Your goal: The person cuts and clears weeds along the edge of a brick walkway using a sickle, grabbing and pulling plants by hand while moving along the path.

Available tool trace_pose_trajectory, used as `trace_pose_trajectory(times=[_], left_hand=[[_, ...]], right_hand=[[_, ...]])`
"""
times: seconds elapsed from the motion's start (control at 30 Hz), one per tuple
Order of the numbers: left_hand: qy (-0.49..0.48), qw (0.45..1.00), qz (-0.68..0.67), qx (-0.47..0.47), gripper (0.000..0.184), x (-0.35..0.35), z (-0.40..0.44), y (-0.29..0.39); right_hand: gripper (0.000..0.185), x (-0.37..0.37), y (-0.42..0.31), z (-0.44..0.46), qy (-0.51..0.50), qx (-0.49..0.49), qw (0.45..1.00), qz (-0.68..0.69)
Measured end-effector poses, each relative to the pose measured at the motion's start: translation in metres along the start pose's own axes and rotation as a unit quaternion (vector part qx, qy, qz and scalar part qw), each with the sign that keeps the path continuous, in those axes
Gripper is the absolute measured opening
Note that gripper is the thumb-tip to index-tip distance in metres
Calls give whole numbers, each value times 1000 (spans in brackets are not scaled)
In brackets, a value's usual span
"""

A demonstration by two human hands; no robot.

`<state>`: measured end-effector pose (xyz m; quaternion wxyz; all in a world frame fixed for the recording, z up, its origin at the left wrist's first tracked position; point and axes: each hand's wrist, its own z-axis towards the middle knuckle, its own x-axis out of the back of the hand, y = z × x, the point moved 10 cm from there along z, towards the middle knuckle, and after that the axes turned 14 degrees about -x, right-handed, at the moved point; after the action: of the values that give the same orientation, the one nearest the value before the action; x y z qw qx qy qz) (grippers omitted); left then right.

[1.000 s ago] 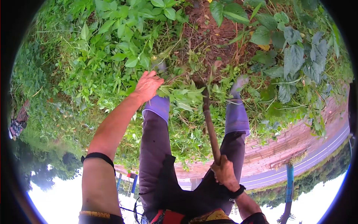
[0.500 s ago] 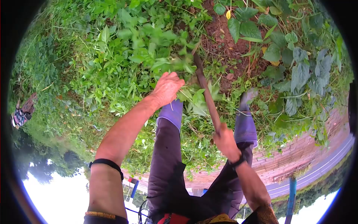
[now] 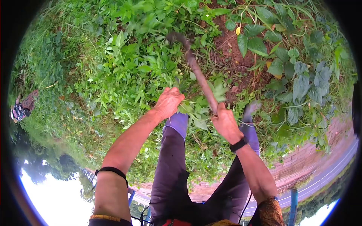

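Note:
My right hand (image 3: 227, 123) is wrapped round the wooden handle of a short-handled hoe (image 3: 201, 79). Its dark, blurred head bends to the left over the green growth, and the blade's edge cannot be made out. My left hand (image 3: 169, 101) is closed on a bunch of leafy weeds (image 3: 195, 110), whose stems and leaves stick out to the right of my fingers. Low green plants (image 3: 124, 71) fill the ground in front of and left of that hand.
Bare reddish soil (image 3: 232, 52) lies beyond the hoe, with broad-leaved vines (image 3: 301, 79) to its right. My purple boots (image 3: 176, 122) stand among the weeds. A brick-paved strip (image 3: 290, 167) and a road run behind me. Another person (image 3: 19, 112) is at the far left.
The hoe's head has swung up and to the left, and my right hand has moved forward. My left hand has come back slightly, still holding weeds.

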<state>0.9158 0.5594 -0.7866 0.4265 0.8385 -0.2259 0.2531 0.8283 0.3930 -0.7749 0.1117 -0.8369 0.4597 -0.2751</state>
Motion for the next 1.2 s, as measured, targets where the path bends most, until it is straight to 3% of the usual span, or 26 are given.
trace_pose_trajectory(times=[0.03,0.1,0.17,0.27,0.3,0.33,0.4,0.5,0.57,0.6,0.67,0.7,0.77,0.83,0.9,0.97,1.03,1.1,1.17,1.2], left_hand=[[-8,1000,2,-2,35,3,0,1],[-18,1000,9,-7,34,8,-5,-2],[-25,999,20,-7,33,4,-17,-11],[-57,998,29,-8,30,-7,-39,-2],[-89,995,34,23,28,-14,-45,-2],[-80,995,40,40,29,-12,-52,-2],[-68,994,40,72,30,-19,-69,-2],[-121,963,80,228,44,-35,-100,-63],[-104,942,61,313,51,-30,-124,-101],[-94,929,52,353,55,-27,-131,-117],[-105,930,68,347,59,-4,-114,-103],[-109,929,77,346,62,7,-102,-96],[-225,928,26,296,65,-12,-61,-83],[-191,970,-5,153,72,-10,-9,-50],[64,998,-21,-15,74,15,44,-28],[155,985,-79,6,84,61,75,-24],[170,983,61,-21,95,95,100,-25],[96,992,23,83,100,102,114,-59],[112,975,124,146,104,113,120,-90],[161,944,244,154,105,133,116,-90]], right_hand=[[27,-8,2,3,7,29,999,-25],[30,-17,42,-40,-49,-19,998,-26],[35,-3,83,-112,-52,-126,990,-40],[28,52,98,-215,-9,-235,972,-10],[28,63,102,-241,-17,-277,958,75],[26,59,130,-264,-21,-299,954,21],[25,60,147,-282,-33,-322,944,60],[22,66,136,-253,-19,-302,952,48],[21,82,101,-204,4,-251,960,127],[22,89,94,-174,31,-207,974,89],[24,93,67,-106,114,-89,989,24],[27,95,50,-76,110,-94,986,84],[30,89,19,-15,126,-116,981,94],[28,72,-4,39,153,-77,978,119],[23,58,-27,69,29,-128,966,221],[21,40,-29,76,-73,-138,952,263],[20,28,-21,78,-157,-133,947,246],[19,38,-14,61,-140,-136,953,234],[19,49,-2,39,-113,-124,967,191],[19,53,4,27,-95,-111,977,156]])
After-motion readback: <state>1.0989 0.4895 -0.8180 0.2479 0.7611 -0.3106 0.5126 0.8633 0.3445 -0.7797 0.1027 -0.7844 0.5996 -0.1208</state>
